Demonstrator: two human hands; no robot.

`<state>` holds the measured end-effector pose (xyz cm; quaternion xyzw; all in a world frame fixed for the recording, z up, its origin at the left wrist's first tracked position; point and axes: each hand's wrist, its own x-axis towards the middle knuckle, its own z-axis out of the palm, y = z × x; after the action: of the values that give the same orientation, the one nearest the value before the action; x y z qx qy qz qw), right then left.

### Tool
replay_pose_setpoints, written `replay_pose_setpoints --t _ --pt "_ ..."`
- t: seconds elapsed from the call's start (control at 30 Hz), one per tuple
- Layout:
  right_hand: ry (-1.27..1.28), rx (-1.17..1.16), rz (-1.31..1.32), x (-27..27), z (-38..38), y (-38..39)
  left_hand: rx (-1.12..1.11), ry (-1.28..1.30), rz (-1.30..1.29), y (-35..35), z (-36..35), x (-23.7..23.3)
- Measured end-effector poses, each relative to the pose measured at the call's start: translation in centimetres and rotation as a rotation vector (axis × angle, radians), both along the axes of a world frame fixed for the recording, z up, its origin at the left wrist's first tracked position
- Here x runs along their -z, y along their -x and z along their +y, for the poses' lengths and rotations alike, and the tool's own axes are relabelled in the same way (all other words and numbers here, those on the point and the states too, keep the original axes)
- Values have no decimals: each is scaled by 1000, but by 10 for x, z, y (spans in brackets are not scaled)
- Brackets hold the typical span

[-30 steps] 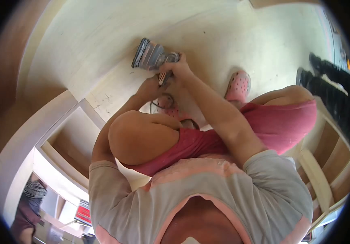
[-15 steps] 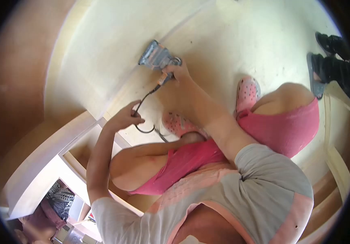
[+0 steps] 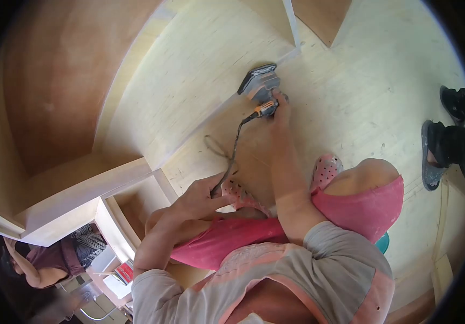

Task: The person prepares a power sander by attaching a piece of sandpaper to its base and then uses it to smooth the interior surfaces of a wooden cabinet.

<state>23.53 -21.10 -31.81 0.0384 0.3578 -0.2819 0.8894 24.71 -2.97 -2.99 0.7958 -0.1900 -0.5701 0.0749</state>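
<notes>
An electric sander, grey with orange parts and a dark pad, is gripped in my right hand. Its pad is tilted toward the pale wooden panel, right at the seam where the panel meets the wooden surface I sit on. From the sander's rear a dark power cord hangs down in a loose curve. My left hand is closed around the cord, near my pink clog.
Wooden compartments stand at my left. An upright divider rises ahead of the sander. Another person's feet in dark sandals are at the right. At lower left, a person is beyond the compartments, near a red-covered book.
The sander in my right hand has moved right along the seam and turned. My left hand has come down closer to my body and closed on the cord. The view has shifted, showing the divider.
</notes>
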Motion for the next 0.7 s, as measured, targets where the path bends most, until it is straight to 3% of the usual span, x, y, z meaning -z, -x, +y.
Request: replay_pose_setpoints --t 0.07,0.13,0.2,0.3,0.37,0.7 --pt "-32 -7 -36 -9 -12 2 27 112 -36 1 -9 1" --pt "177 5 222 -11 -18 5 55 83 -36 -3 -13 10" --pt "202 26 271 -8 -23 8 81 57 -40 3 -13 21" --pt "242 88 255 -1 -47 7 108 99 -100 4 -19 30" --pt "235 130 228 -1 -57 10 61 111 -6 9 -28 35" --pt "335 33 291 15 -70 16 157 41 60 5 -35 62"
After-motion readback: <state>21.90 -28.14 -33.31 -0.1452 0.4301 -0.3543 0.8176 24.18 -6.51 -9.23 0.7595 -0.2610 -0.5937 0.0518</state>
